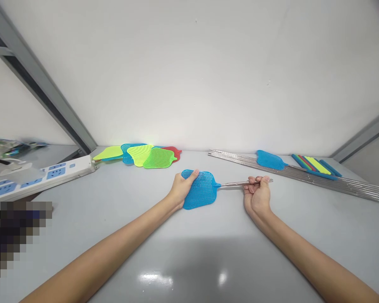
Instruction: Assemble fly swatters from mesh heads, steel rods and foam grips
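My left hand [181,188] is closed on the left edge of a blue perforated fly swatter head [201,189], its thumb lying on top. From the head's narrow neck a thin metal rod [233,184] runs to the right. My right hand [258,193] pinches this rod near its far end, palm turned up, and a short tip sticks out past the fingers. Head and rod are joined at the neck and held just over the grey table [189,252].
Several loose swatter heads [159,158] in yellow, blue, green and red overlap at the back left. Behind my right hand lie long metal rods [309,176], another blue swatter [270,160] and coloured tubes [316,165]. A white power strip [66,168] stands at the left.
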Demonstrator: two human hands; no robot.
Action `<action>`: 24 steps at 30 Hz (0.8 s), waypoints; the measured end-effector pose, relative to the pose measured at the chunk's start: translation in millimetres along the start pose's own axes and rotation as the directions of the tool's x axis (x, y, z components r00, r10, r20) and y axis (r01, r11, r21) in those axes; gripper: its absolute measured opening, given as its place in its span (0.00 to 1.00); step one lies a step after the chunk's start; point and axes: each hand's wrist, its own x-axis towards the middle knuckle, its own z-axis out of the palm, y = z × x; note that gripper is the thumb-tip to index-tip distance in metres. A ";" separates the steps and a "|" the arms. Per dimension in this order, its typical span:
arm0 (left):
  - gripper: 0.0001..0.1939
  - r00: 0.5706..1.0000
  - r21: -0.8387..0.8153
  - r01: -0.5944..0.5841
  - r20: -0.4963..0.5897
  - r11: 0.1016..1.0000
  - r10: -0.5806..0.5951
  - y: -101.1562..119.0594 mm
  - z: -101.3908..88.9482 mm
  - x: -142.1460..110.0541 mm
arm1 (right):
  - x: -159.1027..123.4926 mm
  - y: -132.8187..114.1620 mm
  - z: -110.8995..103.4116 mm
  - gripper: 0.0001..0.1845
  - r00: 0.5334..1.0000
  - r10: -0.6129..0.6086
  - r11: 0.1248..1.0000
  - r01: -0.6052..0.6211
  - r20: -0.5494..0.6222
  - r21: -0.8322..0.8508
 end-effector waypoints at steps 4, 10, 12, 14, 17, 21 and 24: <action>0.16 0.999 0.018 -0.046 -0.027 0.999 0.046 -6.4 0.7 -3.3 | 2.2 0.1 -1.0 0.15 0.999 0.010 1.000 -0.011 -0.040 -0.017; 0.17 1.000 0.022 0.010 0.022 1.000 -0.010 0.9 0.4 -0.6 | 5.9 -3.7 0.1 0.15 0.997 0.074 0.997 -0.074 -0.014 -0.028; 0.17 0.999 0.042 0.032 0.027 0.999 -0.033 6.0 -1.5 1.8 | 8.8 -7.4 2.7 0.13 0.995 0.102 0.994 -0.101 0.017 -0.044; 0.18 1.000 0.080 0.028 0.000 0.996 -0.028 10.8 -6.1 3.0 | 12.8 -13.2 4.5 0.10 0.990 0.121 0.990 -0.115 0.073 -0.084; 0.21 0.993 0.179 -0.035 -0.102 0.983 0.054 16.3 -19.2 0.2 | 17.8 -27.6 -0.2 0.07 0.946 0.234 0.952 -0.177 0.223 -0.250; 0.21 0.962 0.401 -0.158 -0.142 0.902 0.231 21.7 -39.9 -13.1 | 18.6 -55.4 -23.3 0.13 0.737 0.571 0.692 -0.195 0.361 -0.696; 0.13 0.930 0.774 -0.341 0.195 0.534 0.311 24.7 -46.2 -30.7 | 14.6 -75.7 -40.5 0.17 0.629 0.702 0.437 -0.011 0.333 -0.900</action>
